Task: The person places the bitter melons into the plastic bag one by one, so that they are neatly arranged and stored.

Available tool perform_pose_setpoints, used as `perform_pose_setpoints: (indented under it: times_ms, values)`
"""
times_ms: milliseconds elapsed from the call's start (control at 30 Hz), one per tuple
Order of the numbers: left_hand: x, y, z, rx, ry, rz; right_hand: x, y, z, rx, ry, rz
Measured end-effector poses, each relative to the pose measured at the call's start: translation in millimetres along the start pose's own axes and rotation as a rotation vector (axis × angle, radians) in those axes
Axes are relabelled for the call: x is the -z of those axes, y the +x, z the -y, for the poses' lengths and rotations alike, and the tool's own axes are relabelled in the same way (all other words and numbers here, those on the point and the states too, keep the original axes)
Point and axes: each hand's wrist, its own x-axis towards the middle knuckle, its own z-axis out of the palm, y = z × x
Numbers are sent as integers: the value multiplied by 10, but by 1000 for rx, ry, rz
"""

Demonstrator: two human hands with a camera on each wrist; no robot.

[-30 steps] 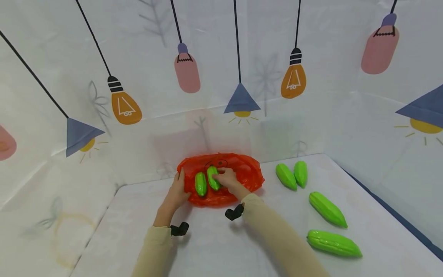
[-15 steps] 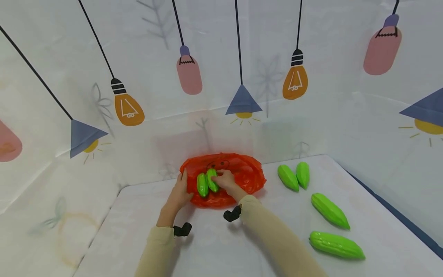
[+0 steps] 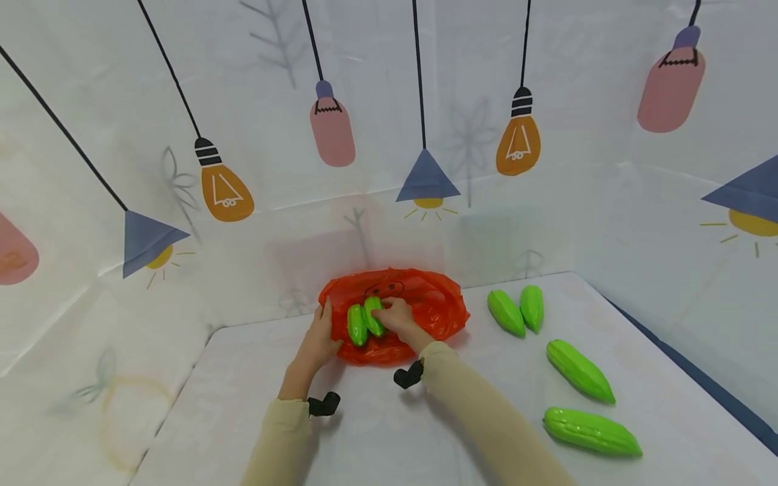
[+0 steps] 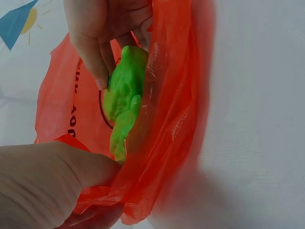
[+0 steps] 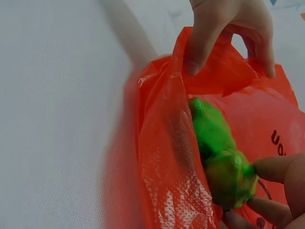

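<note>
A red plastic bag (image 3: 440,307) lies on the table with its mouth spread open. My left hand (image 3: 317,337) holds its left rim; the right wrist view shows the thumb inside the rim and the fingers at the far side of the mouth. Two bright green bitter melons lie side by side in the bag's mouth, their skin bumpy and ridged. The left one (image 3: 356,327) is free of the hands. On the right one (image 3: 371,310), my right hand (image 3: 398,317) has its thumb and fingertips pinched round the end, clearest in the right wrist view (image 5: 232,179).
Several more bitter melons lie to the right: a pair (image 3: 506,312) at the back, one slanted (image 3: 580,370) and one nearer (image 3: 591,430). A pale wall sheet (image 3: 389,229) with printed lamps stands right behind the bag. The white table (image 3: 389,432) extends toward me.
My right hand has lowered the right bitter melon a little, and the gap between the two melons has closed. My left hand keeps its hold on the bag's rim.
</note>
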Motion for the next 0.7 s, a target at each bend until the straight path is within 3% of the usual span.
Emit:
perform_pose_setpoints:
  times_ms: [200, 467, 700]
  values:
    - [-30, 3, 16, -26, 3, -18, 14, -10, 15, 16, 5, -11]
    - [-45, 20, 8, 16, 2, 14, 4, 13, -24, 3, -21, -34]
    - [-43, 7, 23, 5, -3, 19, 9, 18, -62, -3, -59, -27]
